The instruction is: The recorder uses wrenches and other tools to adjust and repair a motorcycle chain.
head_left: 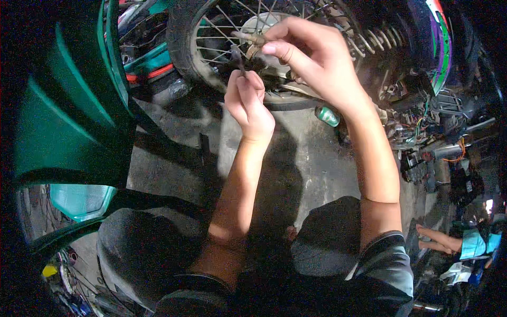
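while the wearer looks down over dark-clothed knees (327, 238), both bare hands are raised in front of a spoked wheel (182, 47) at the top of the view. the left hand (248, 105), palm side turned inward, pinches a slim dark piece (237, 57) with a greyish tip pointing up. the right hand (319, 58) reaches in higher and grips a slender rod-like part (248, 38) between thumb and fingertips, its pale end pointing left — the two pieces are near each other, just in front of the wheel's spokes and pale hub (256, 22). both are too small and blurred to identify.

below the wheel, a green container (328, 116) is on the grey floor (311, 153), near the right forearm. a metal coil spring (377, 42) shows to the right of the wheel. a large, ribbed green panel (74, 121) fills the left side — and at the far right, another person (478, 244) in light blue is partly visible, bare legs stretched out among assorted parts.
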A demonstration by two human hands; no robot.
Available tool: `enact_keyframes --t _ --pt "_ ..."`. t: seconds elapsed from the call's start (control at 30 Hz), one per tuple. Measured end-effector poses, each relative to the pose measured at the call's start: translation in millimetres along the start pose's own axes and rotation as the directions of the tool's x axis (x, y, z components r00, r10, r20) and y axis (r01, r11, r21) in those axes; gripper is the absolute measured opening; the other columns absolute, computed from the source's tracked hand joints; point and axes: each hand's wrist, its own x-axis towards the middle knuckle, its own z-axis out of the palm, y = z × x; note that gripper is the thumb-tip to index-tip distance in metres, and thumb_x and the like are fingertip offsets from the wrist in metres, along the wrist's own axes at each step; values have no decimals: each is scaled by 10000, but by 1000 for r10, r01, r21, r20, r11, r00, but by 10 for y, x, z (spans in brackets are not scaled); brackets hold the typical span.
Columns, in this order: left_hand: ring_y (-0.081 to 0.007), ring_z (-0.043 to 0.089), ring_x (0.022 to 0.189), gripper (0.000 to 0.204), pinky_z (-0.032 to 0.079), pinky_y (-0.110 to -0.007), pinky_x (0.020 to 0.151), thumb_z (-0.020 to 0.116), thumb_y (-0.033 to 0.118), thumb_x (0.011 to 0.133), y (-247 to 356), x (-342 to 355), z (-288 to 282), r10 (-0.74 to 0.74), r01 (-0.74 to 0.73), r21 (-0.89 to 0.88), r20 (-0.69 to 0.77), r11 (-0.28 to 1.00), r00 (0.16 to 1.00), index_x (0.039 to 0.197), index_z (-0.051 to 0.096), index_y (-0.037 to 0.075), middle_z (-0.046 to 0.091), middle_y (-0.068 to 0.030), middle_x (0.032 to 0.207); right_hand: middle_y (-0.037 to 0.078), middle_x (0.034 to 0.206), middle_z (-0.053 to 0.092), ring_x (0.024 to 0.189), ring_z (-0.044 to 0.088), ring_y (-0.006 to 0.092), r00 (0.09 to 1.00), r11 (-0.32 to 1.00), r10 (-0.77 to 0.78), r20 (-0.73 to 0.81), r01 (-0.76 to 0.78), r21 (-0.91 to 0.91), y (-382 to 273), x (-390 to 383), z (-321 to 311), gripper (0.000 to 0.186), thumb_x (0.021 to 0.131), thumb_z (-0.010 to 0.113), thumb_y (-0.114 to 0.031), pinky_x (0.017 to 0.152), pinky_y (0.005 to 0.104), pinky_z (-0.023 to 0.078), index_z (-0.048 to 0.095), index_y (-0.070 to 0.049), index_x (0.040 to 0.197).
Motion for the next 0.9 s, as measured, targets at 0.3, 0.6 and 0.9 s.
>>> enact_keyframes --t 0.3,0.6,0.9 --pt "-199 453 453 343 339 -280 436 333 269 846 182 103 33 347 -427 434 254 793 903 626 414 19 445 -84 546 54 652 580 592 553 88 999 999 -32 -3 32 -17 -325 43 -159 101 700 595 -66 528 201 425 556 19 737" --pt "-125 414 474 368 320 -246 427 295 311 860 281 120 78 405 -529 507 341 681 848 661 419 27 430 -40 560 53 653 575 575 544 88 982 967 -188 26 189 -172 -347 43 -272 119 683 614 -75 521 198 420 566 18 740" --pt "-162 485 538 321 389 -280 525 386 328 836 461 209 92 319 -510 621 400 595 859 711 471 45 516 -64 618 71 648 570 499 506 89 987 984 -158 -41 161 71 -302 40 -394 124 700 608 -85 438 189 370 555 15 750"
